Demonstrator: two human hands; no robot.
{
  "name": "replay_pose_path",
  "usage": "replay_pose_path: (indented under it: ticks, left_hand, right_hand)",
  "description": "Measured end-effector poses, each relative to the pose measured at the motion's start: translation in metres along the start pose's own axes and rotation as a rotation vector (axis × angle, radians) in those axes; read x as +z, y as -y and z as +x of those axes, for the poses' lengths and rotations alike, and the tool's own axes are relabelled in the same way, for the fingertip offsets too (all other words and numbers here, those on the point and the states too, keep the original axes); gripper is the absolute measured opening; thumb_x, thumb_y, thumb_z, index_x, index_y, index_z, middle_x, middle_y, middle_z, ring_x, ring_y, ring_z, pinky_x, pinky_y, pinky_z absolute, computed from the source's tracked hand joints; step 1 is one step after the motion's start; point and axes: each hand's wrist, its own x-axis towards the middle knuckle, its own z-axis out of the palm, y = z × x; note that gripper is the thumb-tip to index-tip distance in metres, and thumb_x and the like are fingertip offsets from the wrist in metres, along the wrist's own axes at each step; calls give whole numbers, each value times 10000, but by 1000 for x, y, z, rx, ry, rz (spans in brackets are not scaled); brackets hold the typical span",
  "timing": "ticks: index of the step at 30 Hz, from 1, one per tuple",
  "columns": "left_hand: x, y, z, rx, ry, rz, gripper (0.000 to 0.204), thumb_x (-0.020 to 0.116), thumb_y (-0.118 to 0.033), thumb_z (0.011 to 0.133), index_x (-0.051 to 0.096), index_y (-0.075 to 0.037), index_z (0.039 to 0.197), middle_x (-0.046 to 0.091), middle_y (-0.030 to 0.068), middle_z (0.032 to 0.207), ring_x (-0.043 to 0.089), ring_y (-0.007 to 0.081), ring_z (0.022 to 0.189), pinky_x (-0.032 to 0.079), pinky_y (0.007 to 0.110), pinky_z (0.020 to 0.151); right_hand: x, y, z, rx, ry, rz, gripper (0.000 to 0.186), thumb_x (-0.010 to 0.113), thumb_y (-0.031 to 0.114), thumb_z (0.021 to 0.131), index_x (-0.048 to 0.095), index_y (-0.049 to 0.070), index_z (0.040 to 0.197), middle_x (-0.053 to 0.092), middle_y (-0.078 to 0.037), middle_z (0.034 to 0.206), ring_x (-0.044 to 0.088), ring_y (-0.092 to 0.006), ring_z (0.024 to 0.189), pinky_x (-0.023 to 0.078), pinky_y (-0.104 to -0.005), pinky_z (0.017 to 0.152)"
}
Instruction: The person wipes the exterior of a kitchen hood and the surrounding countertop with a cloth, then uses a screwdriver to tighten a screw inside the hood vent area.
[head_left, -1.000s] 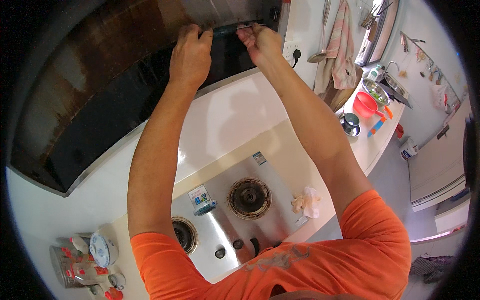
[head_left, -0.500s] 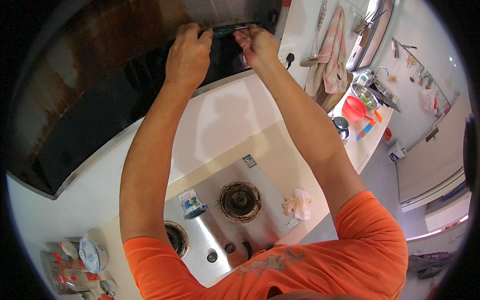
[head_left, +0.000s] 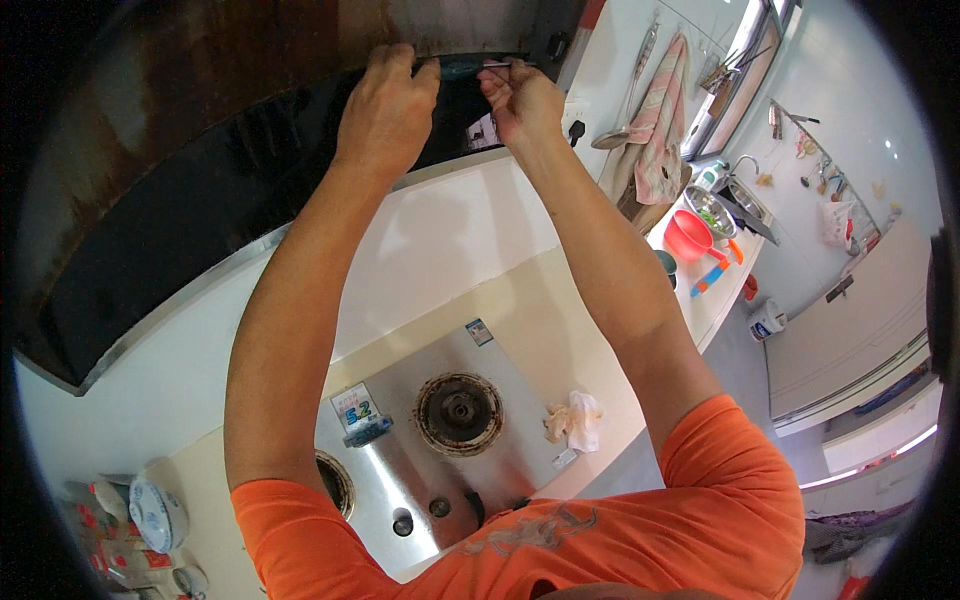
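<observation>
Both my arms reach up to a dark, stained range hood [head_left: 235, 165] above a gas stove. Along its inner edge lies a screwdriver [head_left: 460, 70] with a green handle and a thin metal shaft. My left hand [head_left: 388, 115] is closed round the handle end, its fingertips partly hidden against the hood. My right hand [head_left: 527, 102] pinches the shaft near its tip, with the palm turned partly up. What the tip touches cannot be made out.
Below is a steel gas stove [head_left: 400, 475] with sooty burners. A crumpled cloth [head_left: 575, 420] lies to its right, and a bowl [head_left: 158, 513] at lower left. A ladle [head_left: 612, 138] and a towel [head_left: 660, 135] hang right of the hood; a red pan [head_left: 688, 235] stands on the counter.
The view has shifted slightly, so the stove and counter sit farther left. Both hands keep their holds on the screwdriver at the hood's edge.
</observation>
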Motion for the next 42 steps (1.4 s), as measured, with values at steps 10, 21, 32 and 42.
replay_pose_path:
  ticks: [10, 21, 32, 42]
  left_hand:
    - [1, 1, -5, -11, -2, 6, 430, 631, 91, 794, 700, -41, 1197, 605, 159, 1123, 589, 332, 1106, 535, 419, 938]
    - [1, -3, -3, -21, 22, 14, 416, 625, 90, 807, 699, -32, 1197, 610, 160, 1148, 591, 322, 1125, 540, 410, 943]
    - [2, -1, 0, -29, 48, 6, 425, 646, 76, 803, 696, -51, 1206, 611, 159, 1183, 589, 341, 1145, 517, 416, 979]
    - [-2, 3, -1, -19, 50, 15, 434, 656, 83, 801, 694, -49, 1213, 603, 171, 1211, 580, 336, 1169, 518, 411, 981]
  right_hand:
    - [1, -1, -1, -7, 1, -44, 169, 460, 75, 1012, 538, -74, 995, 645, -236, 902, 645, -311, 729, 553, -393, 621]
    - [-2, 2, -1, -10, 10, -59, 179, 456, 61, 1012, 550, -91, 994, 648, -243, 904, 643, -302, 727, 544, -370, 616]
    - [-2, 3, 3, -19, 17, -39, 149, 432, -1, 967, 553, -90, 971, 637, -240, 849, 637, -328, 678, 543, -396, 592]
    - [2, 0, -5, 11, -4, -53, 161, 474, 54, 1006, 544, -84, 963, 642, -235, 897, 651, -309, 699, 510, -348, 533]
